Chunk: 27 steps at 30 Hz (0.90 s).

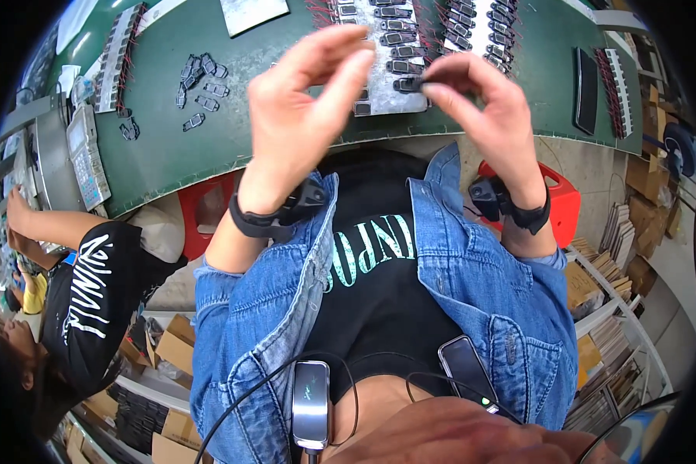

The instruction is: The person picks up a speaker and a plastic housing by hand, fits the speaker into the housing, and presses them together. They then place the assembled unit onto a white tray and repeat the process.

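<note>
My right hand (491, 97) has its thumb and index finger pinched on the end of a small black rectangular module (407, 84). That module is at the near end of a column of similar parts on a pale metal plate (394, 103). Above the left side of the plate, my left hand (305, 97) is raised, its fingers stretched out and the thumb apart. Nothing shows in it, and it hides part of the plate. Thin red wires (322, 14) stick out along the plate's far left edge. Each wrist wears a black strap with a small device.
Loose black modules (201, 73) lie on the green mat (247, 46) at left. More filled plates (483, 27) stand to the right. A flat black case (585, 91) lies farther right. A keypad instrument (89, 158) sits at the left edge, near another person (93, 271). Red stools (568, 201) are below the table.
</note>
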### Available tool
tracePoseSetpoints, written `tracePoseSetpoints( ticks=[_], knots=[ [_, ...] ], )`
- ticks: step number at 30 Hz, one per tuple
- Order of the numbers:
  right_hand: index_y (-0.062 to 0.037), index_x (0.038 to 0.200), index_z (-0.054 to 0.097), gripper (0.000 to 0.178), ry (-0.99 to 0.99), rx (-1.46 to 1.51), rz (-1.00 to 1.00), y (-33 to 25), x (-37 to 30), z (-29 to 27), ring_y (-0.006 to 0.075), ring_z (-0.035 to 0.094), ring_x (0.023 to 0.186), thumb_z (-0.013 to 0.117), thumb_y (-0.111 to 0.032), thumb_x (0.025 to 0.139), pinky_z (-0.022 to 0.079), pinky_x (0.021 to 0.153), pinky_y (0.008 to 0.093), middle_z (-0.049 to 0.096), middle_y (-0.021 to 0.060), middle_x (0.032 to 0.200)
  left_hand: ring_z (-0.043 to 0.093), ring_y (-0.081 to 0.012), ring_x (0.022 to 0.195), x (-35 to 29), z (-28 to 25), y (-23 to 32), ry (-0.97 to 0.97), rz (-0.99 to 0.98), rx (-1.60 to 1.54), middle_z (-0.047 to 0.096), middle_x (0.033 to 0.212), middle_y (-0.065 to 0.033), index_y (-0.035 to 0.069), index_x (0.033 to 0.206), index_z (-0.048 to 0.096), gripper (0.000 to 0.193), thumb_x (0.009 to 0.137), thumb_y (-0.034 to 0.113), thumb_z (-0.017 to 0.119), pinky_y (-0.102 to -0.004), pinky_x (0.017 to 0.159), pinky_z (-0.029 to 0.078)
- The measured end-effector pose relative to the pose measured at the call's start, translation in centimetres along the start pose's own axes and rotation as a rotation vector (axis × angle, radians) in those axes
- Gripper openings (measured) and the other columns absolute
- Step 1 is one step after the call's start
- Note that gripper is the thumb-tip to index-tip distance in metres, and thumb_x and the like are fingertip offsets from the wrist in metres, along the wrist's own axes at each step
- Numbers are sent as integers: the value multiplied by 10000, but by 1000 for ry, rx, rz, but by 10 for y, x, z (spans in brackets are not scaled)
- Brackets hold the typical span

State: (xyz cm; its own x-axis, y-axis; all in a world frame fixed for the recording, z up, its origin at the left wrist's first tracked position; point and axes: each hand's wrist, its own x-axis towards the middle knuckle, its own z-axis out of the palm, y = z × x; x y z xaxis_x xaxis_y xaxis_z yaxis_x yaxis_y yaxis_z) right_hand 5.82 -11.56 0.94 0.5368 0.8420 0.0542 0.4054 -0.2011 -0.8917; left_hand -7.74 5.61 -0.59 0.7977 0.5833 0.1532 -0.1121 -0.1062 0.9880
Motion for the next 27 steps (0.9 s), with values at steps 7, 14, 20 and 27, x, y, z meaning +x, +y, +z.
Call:
tracePoseSetpoints(
  ticks=[7,14,20,27],
  knots=[
    [-60,963,724,158,121,-350,-217,25,-15,20,203,655,873,730,4,818,520,740,288,665,69,916,711,-168,918,3,-21,-13,32,96,127,735,1026,-137,-50,1149,670,209,985,64,609,-260,818,564],
    [-74,979,734,211,221,-469,-287,23,-17,21,231,642,855,749,5,784,517,740,326,664,69,915,716,-109,794,0,-33,-21,122,206,427,757,937,-76,27,1083,723,164,932,57,666,-226,719,549],
    [-78,1001,735,249,182,-477,-377,11,0,15,239,619,860,771,-25,760,503,763,349,653,55,959,691,-110,710,-8,-47,-25,207,145,508,741,875,-67,55,1055,737,149,916,63,682,-228,643,518],
    [-86,1000,718,286,49,-608,-515,0,6,47,232,599,884,794,-74,725,476,795,371,644,33,963,663,-107,670,-13,-57,-23,241,176,594,725,836,-63,65,1042,744,146,907,61,689,-232,613,502]
  ],
)
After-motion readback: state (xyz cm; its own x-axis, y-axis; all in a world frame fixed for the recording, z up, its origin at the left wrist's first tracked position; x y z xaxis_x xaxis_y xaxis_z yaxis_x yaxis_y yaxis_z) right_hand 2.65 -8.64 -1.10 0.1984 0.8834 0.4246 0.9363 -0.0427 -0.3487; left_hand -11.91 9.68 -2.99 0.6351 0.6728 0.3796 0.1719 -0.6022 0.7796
